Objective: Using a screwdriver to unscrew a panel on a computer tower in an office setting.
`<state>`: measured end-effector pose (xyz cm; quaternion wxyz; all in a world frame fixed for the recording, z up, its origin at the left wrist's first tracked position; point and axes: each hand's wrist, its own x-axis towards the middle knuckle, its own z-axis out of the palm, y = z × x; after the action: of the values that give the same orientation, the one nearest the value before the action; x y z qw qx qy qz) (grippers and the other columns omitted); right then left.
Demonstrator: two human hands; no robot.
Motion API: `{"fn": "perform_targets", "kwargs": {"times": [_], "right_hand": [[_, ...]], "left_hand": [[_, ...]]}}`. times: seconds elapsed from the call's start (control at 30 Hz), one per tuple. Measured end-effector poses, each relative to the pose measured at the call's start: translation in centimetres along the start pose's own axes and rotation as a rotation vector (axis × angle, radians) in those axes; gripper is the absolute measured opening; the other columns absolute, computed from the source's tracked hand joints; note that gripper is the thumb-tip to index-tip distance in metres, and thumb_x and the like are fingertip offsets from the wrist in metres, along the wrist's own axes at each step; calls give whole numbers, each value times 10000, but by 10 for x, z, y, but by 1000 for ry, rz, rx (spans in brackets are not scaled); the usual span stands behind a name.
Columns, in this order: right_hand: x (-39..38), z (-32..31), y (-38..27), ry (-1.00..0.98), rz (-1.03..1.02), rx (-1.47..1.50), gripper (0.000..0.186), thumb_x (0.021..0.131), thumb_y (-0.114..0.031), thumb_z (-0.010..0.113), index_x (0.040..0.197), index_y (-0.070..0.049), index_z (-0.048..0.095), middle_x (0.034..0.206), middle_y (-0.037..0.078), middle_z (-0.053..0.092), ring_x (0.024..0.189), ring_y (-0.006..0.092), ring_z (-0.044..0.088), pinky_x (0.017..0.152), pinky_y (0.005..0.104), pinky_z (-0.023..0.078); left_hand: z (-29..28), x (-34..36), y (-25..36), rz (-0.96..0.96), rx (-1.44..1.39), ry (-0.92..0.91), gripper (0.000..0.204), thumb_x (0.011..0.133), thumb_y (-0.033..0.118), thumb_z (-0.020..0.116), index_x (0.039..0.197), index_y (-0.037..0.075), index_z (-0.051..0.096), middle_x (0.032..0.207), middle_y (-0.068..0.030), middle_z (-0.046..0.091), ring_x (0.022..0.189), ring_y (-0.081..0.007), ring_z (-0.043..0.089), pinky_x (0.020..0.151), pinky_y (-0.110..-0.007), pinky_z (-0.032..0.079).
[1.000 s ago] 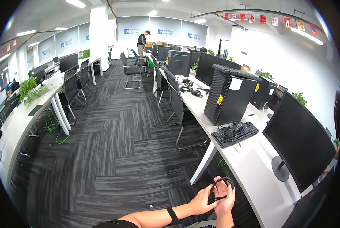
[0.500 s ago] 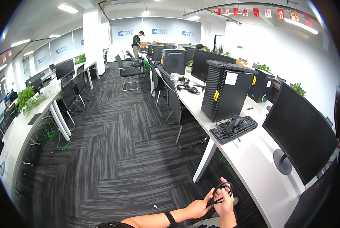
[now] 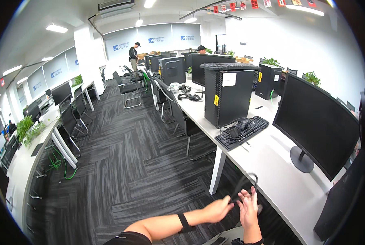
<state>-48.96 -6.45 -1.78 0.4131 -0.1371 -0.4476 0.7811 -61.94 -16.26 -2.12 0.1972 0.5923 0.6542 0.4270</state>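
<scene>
My left hand (image 3: 218, 209) is closed, pinching a black cable (image 3: 243, 179) whose blurred loop rises above both hands beside the white desk. My right hand (image 3: 247, 206) is upright at the right of it, fingers apart and raised, with the cable just behind its fingertips. On the desk (image 3: 279, 196) beyond lie a black keyboard (image 3: 252, 134) with a headset (image 3: 237, 127) on it. Behind them stands a black computer tower (image 3: 234, 98) with another keyboard (image 3: 227, 66) on top. A curved monitor (image 3: 313, 126) stands to the right.
Black chairs (image 3: 177, 112) line the desk. The carpeted aisle (image 3: 121, 163) runs between two desk rows, with plants (image 3: 25, 130) and green cables (image 3: 68, 171) at the left. A person (image 3: 133, 55) in dark clothing stands at the far end; another head shows behind the monitors.
My hands have drawn apart and the cable loop has swung upward out of my right palm. My right hand's fingers have spread. The view has shifted slightly.
</scene>
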Motion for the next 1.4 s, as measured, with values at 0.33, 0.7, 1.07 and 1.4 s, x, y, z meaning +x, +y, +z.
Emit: {"fn": "perform_targets", "kwargs": {"times": [0.33,0.7,1.07,1.4], "right_hand": [[-27,-101,84,330,804,412,194,865,-235,586,954,-64,604,887,102,642,811,257,613,739,408,507],[-46,-172,144,497,811,601,135,882,-207,590,880,-72,599,786,69,622,702,196,594,653,340,497],[-9,-166,138,545,944,547,114,877,-171,624,879,-62,587,744,66,615,669,190,584,612,331,493],[-2,-162,182,439,1066,426,141,901,-237,587,849,-107,576,701,26,601,593,181,563,550,344,466]], "left_hand": [[-132,154,49,211,202,177,251,965,200,496,1039,-39,470,923,-318,599,937,-485,578,799,-493,460],[-132,347,24,-212,852,116,201,906,149,534,1040,1,557,1062,-251,639,1052,-401,600,896,-467,472],[-97,438,-24,-362,1166,83,237,863,147,555,1058,97,681,1085,-147,682,1032,-306,655,886,-438,487],[-78,439,-33,-492,956,42,664,797,568,631,1148,4,621,1208,-200,608,1153,-346,565,969,-443,417]]}}
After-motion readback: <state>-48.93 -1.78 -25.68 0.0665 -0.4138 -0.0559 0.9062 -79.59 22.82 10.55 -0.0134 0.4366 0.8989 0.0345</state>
